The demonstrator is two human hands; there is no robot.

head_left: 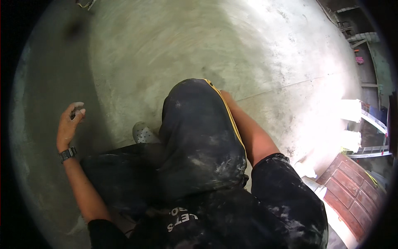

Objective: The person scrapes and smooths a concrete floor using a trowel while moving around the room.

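Observation:
My left hand [69,125] hangs over the darker strip of floor on the left. Its fingers are loosely curled, with a gap between thumb and forefinger, and I see nothing held in it. White dust coats the fingertips. A dark watch [67,154] circles that wrist. On the right, my forearm [253,132] reaches down behind my raised knee [195,108], which hides the right hand and whatever it may touch. The black trousers have a yellow side stripe and pale dust smears. A grey shoe with holes [143,133] shows beside the knee, on the floor.
Smooth greenish-grey floor [166,50] spreads ahead, with a thin line across its right part and bright glare. At the right lie a reddish-brown panelled board [352,195], white cylindrical objects [351,110] and metal bars [373,152]. A small cord-like thing [86,5] lies far left.

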